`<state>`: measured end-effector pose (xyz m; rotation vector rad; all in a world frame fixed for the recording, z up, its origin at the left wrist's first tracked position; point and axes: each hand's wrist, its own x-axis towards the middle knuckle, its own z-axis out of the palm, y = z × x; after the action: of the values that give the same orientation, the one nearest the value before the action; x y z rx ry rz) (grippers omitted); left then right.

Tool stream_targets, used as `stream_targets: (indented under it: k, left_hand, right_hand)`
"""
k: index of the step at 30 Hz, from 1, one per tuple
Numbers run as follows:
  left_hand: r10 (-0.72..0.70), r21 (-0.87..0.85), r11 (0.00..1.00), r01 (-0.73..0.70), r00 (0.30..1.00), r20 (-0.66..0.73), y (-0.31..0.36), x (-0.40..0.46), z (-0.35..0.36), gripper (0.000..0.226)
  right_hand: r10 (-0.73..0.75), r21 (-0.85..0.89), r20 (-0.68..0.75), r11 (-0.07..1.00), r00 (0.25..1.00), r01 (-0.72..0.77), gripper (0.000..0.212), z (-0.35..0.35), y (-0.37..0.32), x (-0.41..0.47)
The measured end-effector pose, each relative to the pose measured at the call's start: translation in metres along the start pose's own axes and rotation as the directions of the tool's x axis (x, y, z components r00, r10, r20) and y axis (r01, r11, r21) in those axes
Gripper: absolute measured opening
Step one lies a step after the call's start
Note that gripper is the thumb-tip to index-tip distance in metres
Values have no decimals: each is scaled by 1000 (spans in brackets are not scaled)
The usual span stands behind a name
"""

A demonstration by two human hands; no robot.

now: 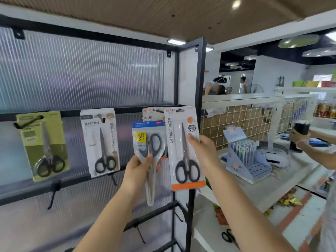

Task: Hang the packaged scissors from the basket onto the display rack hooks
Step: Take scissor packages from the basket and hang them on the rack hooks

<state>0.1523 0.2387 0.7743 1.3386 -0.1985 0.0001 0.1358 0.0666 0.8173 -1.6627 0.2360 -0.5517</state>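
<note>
While left hand (135,169) grip pinches blue-topped scissors pack (148,142), right hand (203,151) grip holds orange-trimmed pack (183,148).

Brightness: bright, even, daylight-like indoor light.
Sources: ceiling lamp (236,4) blown out near the top edge; flat light panel (176,41) glowing above the display rack (197,73).
Glare: soft sheen across the ribbed panel (87,73); pale reflections on the clear scissors packet (149,160).
Shadows: faint, soft-edged.
Distortion: wide-angle bending, straight bars bowed toward the left and top edges.
Blur: smeared at the far right edge and lower corners; background soft.
</note>
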Motion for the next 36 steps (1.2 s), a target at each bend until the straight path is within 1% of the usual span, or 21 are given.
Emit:
stream_targets:
  k: [3,11,15,20,24,29,36]
  left_hand:
    - [17,30,999,-16,999,-35,-1,5,0,12]
    - [1,-8,1000,-2,995,-101,-8,16,-4,13]
    - [-2,-18,1000,0,994,-105,-11,19,-7,11]
    - [-9,-40,999,5,994,-111,-14,22,-10,10]
    - [-2,-17,1000,0,995,-102,-17,25,-14,10]
    - [-8,26,1000,11,996,-86,-21,30,-18,13]
    - [-27,25,999,29,997,-71,-27,32,-15,16]
  right_hand:
    - [9,18,39,1000,999,-10,24,4,2,8]
    - [10,18,90,1000,996,-12,21,7,10,17]
    - [-15,10,115,1000,993,14,21,7,11,16]
    - [-4,35,125,999,992,0,19,10,13,15]
    - [8,40,100,999,995,-13,16,9,14,17]
    - [14,70,47,997,999,-17,18,5,17,19]
    - [77,67,127,994,989,-85,15,3,15,26]
